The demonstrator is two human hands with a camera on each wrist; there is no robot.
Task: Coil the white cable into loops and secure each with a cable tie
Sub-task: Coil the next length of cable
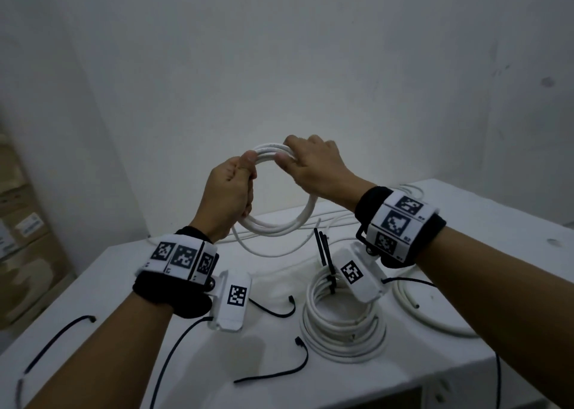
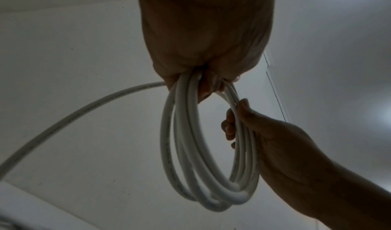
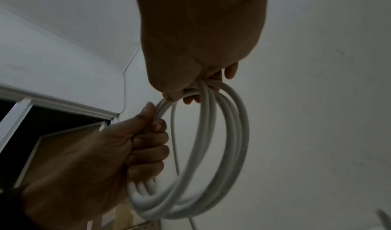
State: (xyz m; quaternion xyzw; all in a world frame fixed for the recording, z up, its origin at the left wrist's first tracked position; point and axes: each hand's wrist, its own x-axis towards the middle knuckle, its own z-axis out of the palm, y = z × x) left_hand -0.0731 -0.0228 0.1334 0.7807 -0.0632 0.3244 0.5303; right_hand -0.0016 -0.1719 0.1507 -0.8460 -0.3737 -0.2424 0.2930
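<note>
White cable (image 1: 281, 222) coil in both hands, above table (image 1: 108, 284)

Head view: above the table's (image 1: 124, 272) near edge, facing forward and down toward the wall. Left and right wrist views: close beneath each palm, facing upward toward wall and ceiling. All three share the raised white cable coil (image 1: 279, 222) (image 2: 203, 150) (image 3: 211, 150).

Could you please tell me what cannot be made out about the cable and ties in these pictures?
- Coil turns inside the left hand and right hand: fingers cover them, all views.
- Tied coil, head view: right wrist camera hides part.
- Cable tie, head view: tip blurred near the edge.
</note>
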